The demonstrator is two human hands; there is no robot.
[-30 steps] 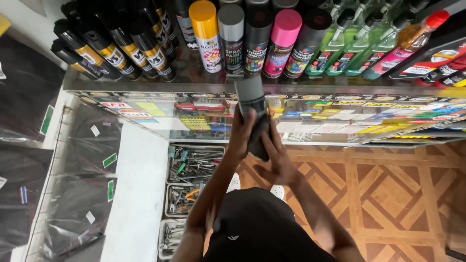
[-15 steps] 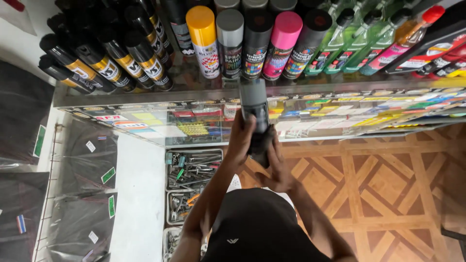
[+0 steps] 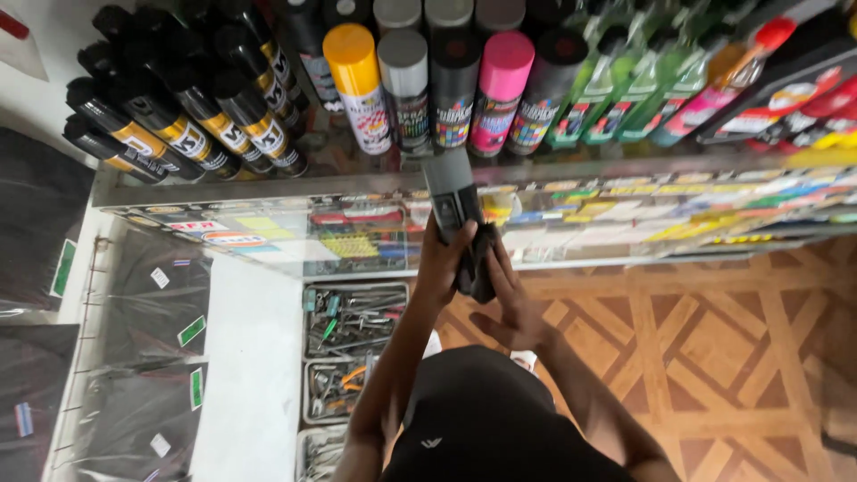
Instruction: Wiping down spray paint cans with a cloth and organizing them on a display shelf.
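Head view: grey spray can (image 3: 449, 190) held upright just in front of the glass shelf (image 3: 268, 186), cap end toward the row of cans. Gripped low on the body by the left hand (image 3: 444, 259), fingers closed round it. Dark cloth (image 3: 479, 264) pressed against the can's lower side, bunched in the right hand (image 3: 504, 299), fingers curled shut on the cloth.

Beyond the grey can, on the shelf: yellow-capped can (image 3: 354, 76), grey-capped can (image 3: 404, 82), black can (image 3: 454, 85), pink-capped can (image 3: 499, 89), standing side by side. Left of those, black cans with gold bands (image 3: 192, 116) lying tilted in a cluster. Right of the pink-capped can, green spray bottles (image 3: 625, 94) in a row.

Under the shelf, below the grey can, flat coloured packets (image 3: 357, 241) behind glass. Below the left hand, metal trays of tools (image 3: 353, 317) stacked one after another. Right of the hands, patterned wooden floor (image 3: 714, 348). Far left of the trays, dark plastic bags (image 3: 134, 357) hanging on a wall.
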